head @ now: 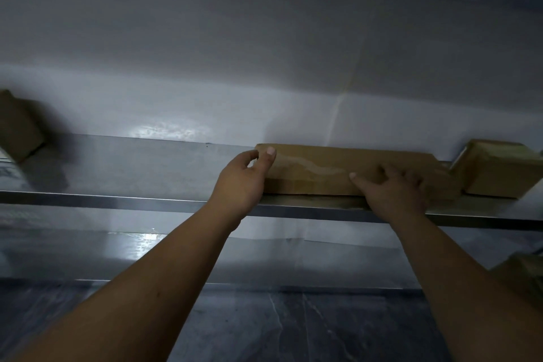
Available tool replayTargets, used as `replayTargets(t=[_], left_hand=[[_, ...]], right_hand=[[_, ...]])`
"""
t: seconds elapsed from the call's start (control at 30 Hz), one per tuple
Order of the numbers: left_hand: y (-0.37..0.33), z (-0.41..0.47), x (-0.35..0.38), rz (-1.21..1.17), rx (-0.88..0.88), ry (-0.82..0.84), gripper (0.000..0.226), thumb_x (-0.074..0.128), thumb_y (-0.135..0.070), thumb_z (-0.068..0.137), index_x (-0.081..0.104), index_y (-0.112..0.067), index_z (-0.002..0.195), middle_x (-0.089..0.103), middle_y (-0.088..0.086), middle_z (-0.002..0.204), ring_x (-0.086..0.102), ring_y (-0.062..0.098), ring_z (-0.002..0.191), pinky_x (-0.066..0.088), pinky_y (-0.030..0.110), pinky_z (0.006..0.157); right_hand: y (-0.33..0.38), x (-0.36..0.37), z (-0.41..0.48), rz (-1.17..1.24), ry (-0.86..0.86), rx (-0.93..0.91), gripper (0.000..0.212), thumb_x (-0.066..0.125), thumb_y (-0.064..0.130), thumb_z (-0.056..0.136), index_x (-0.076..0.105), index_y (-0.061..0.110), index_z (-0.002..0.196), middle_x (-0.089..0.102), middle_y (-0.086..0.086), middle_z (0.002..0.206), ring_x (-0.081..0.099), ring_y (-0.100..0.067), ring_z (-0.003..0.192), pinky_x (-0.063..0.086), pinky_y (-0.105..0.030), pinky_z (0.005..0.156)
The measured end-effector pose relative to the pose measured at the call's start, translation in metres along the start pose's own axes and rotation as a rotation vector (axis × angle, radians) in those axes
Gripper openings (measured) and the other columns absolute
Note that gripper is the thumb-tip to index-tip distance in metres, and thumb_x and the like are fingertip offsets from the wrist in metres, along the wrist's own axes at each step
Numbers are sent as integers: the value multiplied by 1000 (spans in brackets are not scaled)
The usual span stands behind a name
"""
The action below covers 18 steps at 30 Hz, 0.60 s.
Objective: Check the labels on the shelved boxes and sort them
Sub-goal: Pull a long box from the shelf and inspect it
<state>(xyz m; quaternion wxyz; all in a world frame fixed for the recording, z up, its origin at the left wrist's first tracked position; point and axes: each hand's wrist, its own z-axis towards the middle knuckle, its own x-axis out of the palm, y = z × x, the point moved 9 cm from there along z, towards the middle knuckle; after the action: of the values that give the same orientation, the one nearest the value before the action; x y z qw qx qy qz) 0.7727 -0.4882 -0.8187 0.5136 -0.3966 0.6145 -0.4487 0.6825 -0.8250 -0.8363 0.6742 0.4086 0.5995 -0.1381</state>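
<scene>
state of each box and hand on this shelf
long box, flat on the shelf, closed
left hand, grips its left end
right hand, fingers spread flat on it
small box, closed, right of the long box
far-left box, too blurred to tell

One head-worn camera faces the shelf (132,169) from close in front, slightly above it, with the floor (293,332) showing below.
</scene>
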Motion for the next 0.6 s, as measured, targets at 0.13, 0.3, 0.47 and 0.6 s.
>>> replayTargets(t=[0.13,0.3,0.47,0.6], left_hand=[[1,-3,-13,1,-4,-36,74,54,-73,100,55,-26,157,55,1,160,53,27,143,45,49,119],[12,-5,-59,39,-30,-174,72,57,-70,101,58,-22,154,58,6,156,55,30,141,45,50,117],[24,-6,-100,5,-49,-263,68,60,-66,101,59,-21,153,58,5,155,55,29,138,46,42,103],[27,-7,-102,-20,-47,-234,70,62,-66,100,58,-22,154,57,5,156,55,28,138,44,39,102]], right_hand=[[30,6,-21,-34,45,-47,108,45,99,83,30,38,170,15,-10,180,2,-47,165,18,-69,129],[72,20,-54,-46,98,-180,101,47,97,85,32,43,169,15,-5,181,6,-49,164,14,-68,129],[77,9,-54,-48,-50,-182,91,54,83,94,38,31,166,24,-12,176,25,-47,159,26,-66,127],[51,-5,-34,-64,-64,-60,115,64,97,74,44,25,162,19,-17,171,23,-47,157,28,-64,126]])
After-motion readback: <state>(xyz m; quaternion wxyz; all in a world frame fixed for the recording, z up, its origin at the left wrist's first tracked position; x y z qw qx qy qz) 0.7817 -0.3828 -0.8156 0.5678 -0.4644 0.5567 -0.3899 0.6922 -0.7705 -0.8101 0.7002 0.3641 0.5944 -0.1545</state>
